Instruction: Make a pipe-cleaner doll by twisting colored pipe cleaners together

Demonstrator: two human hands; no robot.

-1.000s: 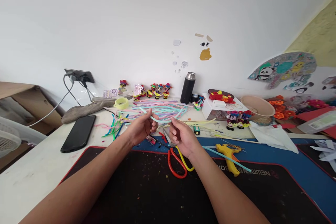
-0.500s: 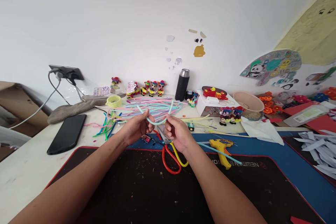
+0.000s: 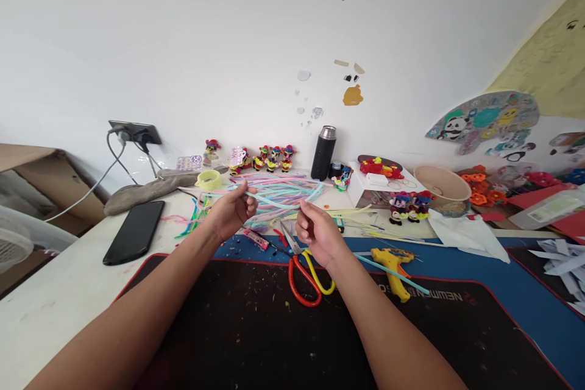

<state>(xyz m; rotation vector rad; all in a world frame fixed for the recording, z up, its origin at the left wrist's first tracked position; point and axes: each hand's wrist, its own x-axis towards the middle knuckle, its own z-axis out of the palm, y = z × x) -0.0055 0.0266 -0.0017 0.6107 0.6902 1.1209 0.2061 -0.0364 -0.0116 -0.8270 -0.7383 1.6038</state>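
My left hand (image 3: 234, 212) pinches one end of a light blue pipe cleaner (image 3: 269, 202) between thumb and fingers. The other end of it reaches my right hand (image 3: 315, 230), whose thumb and forefinger are closed on it. The strip runs nearly straight between both hands, above the desk. Behind it lies a pile of pastel pipe cleaners (image 3: 283, 186). Scissors with red and yellow handles (image 3: 304, 280) lie just below and between the hands. Another blue pipe cleaner crosses a yellow glue gun (image 3: 393, 265) to the right.
A black phone (image 3: 134, 233) lies at left, near yellow tape (image 3: 209, 180). A black thermos (image 3: 323, 153) stands against the wall beside small figures (image 3: 274, 159). A white box (image 3: 379, 186) and a bowl (image 3: 441, 183) are at right. A dark mat (image 3: 256, 329) covers the front.
My hands have moved apart, and the pipe cleaner has gone from a U-shaped curve to nearly straight. The whole view has shifted slightly, so the desk items appear farther right and lower.
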